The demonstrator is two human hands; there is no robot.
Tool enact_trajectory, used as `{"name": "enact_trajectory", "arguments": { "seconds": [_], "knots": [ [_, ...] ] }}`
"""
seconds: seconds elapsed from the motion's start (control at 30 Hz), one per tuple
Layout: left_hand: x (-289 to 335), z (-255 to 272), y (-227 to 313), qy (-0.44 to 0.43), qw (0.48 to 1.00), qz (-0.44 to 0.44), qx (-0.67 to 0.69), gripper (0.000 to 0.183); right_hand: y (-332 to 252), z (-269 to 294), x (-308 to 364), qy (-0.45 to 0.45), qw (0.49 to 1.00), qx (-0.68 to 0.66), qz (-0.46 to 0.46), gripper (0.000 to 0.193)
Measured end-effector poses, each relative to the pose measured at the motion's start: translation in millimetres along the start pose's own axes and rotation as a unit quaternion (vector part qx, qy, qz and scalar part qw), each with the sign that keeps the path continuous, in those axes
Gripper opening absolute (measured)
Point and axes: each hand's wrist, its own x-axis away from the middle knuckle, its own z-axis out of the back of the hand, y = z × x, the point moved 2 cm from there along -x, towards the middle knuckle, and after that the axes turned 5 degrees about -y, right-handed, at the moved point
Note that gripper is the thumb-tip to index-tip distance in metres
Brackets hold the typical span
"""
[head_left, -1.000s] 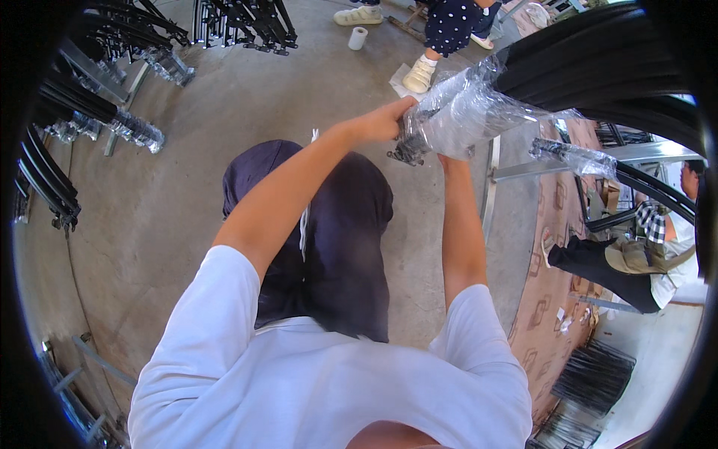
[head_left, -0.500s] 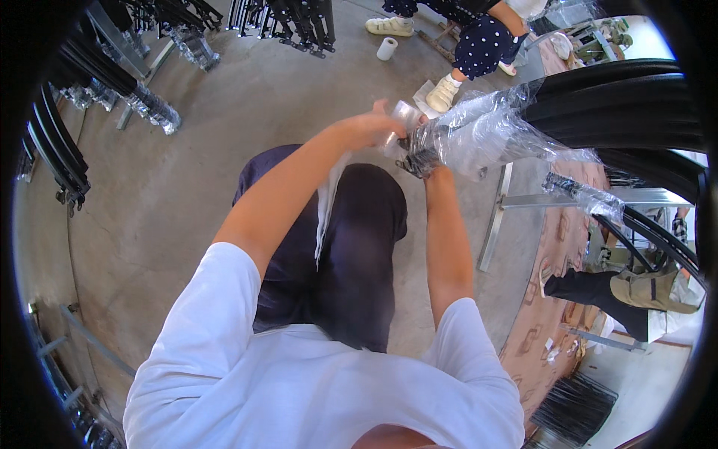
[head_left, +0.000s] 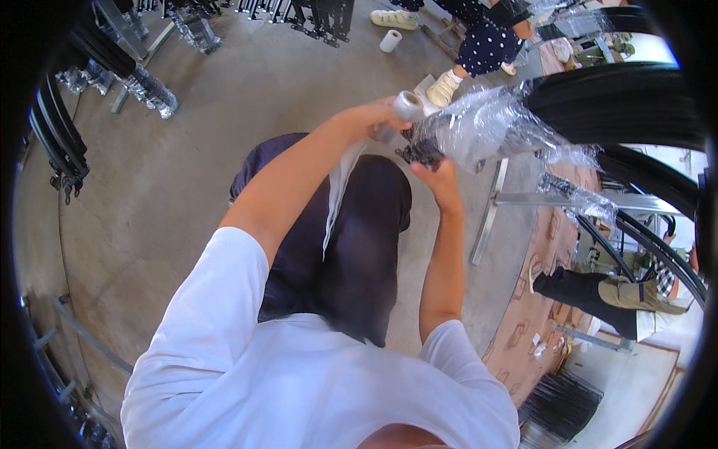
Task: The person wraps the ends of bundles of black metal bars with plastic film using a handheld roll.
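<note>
My left hand (head_left: pixel 380 118) is closed around a roll of clear plastic film (head_left: pixel 407 106), held beside the tip of a bundle of black tubes (head_left: pixel 606 105). Clear film (head_left: pixel 482 123) wraps the near end of this bundle, and dark fittings (head_left: pixel 425 148) show through at its tip. Just below that tip is my right hand (head_left: pixel 443 183), thumb stretched out to the left and apart from the fingers. Its fingertips are partly hidden at the bundle's underside, so contact is hard to tell. A strip of white cloth (head_left: pixel 340 196) hangs over my dark trousers.
A grey metal stand (head_left: pixel 490 217) is under the bundle at right, with a smaller wrapped bundle (head_left: pixel 580 193) beside it. Another person's shoe (head_left: pixel 443 90) is just beyond the roll. A white roll (head_left: pixel 390 41) stands on the floor. More black bundles (head_left: pixel 123 71) hang at left.
The film roll has turned more upright beside the bundle's tip in my left hand. My right hand has shifted slightly, its thumb now showing apart below the tip.
</note>
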Motion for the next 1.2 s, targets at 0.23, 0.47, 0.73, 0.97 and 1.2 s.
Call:
{"name": "enact_trajectory", "arguments": {
  "seconds": [0.23,0.47,0.73,0.97,1.2],
  "knots": [
    [-28.0,32.9,-13.6,-0.059,0.995,-0.012,0.083,0.058,-33.2,-19.4,-34.7,0.109,0.993,0.042,0.031,0.030],
    [-35.2,67.8,-25.2,-0.136,0.980,-0.143,0.004,0.054,-27.9,-18.5,-77.5,0.104,0.993,-0.034,-0.038,0.029],
    [-48.3,89.1,-40.3,-0.203,0.974,-0.060,0.086,0.072,-9.6,-19.4,-105.3,0.002,0.980,-0.199,0.000,0.044],
    [-45.0,102.3,-35.8,-0.289,0.945,-0.088,0.125,0.082,-18.4,-29.6,-94.3,-0.005,0.982,-0.185,0.019,0.048],
    [-30.5,93.6,-39.8,-0.245,0.954,-0.070,0.156,0.080,-9.6,-33.3,-93.9,-0.003,0.975,-0.223,-0.012,0.038]
  ]
}}
